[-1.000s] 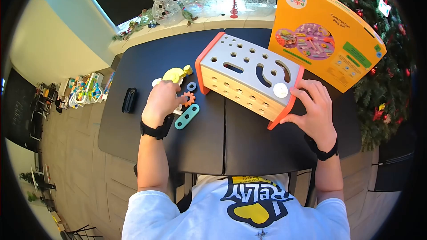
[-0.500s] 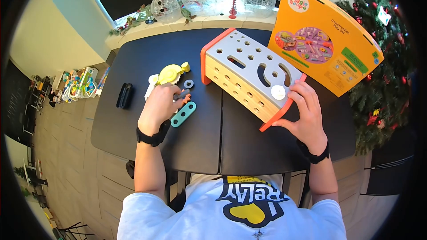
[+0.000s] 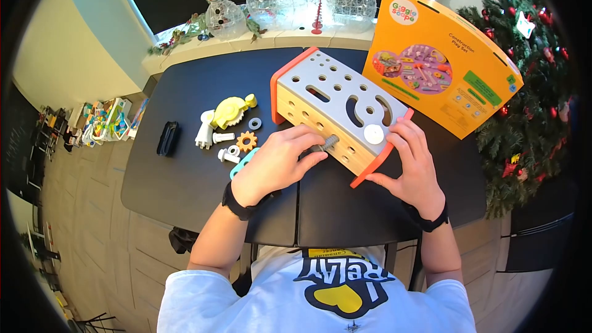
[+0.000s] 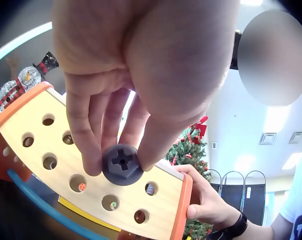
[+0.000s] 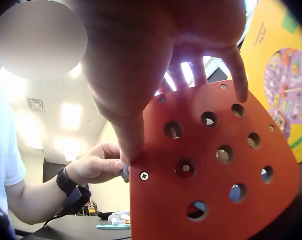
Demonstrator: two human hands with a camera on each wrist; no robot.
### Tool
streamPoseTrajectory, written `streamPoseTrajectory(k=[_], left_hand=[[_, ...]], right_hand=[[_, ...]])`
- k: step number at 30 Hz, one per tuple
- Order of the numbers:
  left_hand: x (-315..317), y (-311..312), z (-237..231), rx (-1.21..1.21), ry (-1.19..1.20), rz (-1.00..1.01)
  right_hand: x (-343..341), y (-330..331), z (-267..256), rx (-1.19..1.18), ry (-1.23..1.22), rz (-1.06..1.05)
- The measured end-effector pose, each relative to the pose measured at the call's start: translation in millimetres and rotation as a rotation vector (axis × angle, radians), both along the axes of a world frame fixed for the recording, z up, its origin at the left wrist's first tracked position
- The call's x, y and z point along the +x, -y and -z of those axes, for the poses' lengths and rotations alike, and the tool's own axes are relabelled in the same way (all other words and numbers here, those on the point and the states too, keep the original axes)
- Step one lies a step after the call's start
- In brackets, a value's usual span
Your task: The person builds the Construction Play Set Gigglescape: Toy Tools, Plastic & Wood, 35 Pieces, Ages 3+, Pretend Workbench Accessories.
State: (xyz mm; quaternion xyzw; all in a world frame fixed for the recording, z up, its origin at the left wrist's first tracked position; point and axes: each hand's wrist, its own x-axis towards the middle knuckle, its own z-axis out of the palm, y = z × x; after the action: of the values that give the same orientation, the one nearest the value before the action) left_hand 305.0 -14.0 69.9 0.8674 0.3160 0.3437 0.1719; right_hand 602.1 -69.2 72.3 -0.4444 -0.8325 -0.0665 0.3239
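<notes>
A wooden toy workbench [image 3: 333, 89] with a grey top, holed pale side and red end panels stands on the table. My left hand [image 3: 274, 163] pinches a dark grey toy bolt [image 4: 122, 165] between thumb and fingers, at the workbench's holed side. The bolt's cross-slotted head faces the left wrist view. My right hand [image 3: 416, 163] grips the near red end panel [image 5: 216, 165], thumb at its front edge and fingers over the top. A white round piece [image 3: 374, 134] sits on the grey top close to those fingers.
Left on the black table [image 3: 185, 179] lie a yellow toy saw piece [image 3: 229, 112], a white piece [image 3: 205, 131], an orange gear [image 3: 246, 142], a grey ring [image 3: 254, 123], white bolts, a teal strip [image 3: 242, 165] and a black case [image 3: 168, 139]. A yellow box [image 3: 444, 61] stands behind the workbench.
My left hand has moved right from the loose parts to the workbench's side, carrying the grey bolt. My right hand stays on the red end panel.
</notes>
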Motion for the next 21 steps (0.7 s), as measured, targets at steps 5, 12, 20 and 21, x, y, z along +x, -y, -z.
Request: streamPoseTrajectory(k=[5,12,20,21], left_hand=[[16,-1,4,0.04,0.103,-0.098],[36,-13,20,0.091,-0.002,-0.262],[16,-19,16,0.011,0.127,-0.211],[7,-22,14,-0.017,0.105,-0.28]], right_hand=[[-2,0,0,-0.021,-0.018,-0.018],[-1,-5,0,-0.045,-0.09,-0.084],[0,2,-3,-0.059,0.064,0.042],[1,5,-7,-0.045,0.14,0.076]])
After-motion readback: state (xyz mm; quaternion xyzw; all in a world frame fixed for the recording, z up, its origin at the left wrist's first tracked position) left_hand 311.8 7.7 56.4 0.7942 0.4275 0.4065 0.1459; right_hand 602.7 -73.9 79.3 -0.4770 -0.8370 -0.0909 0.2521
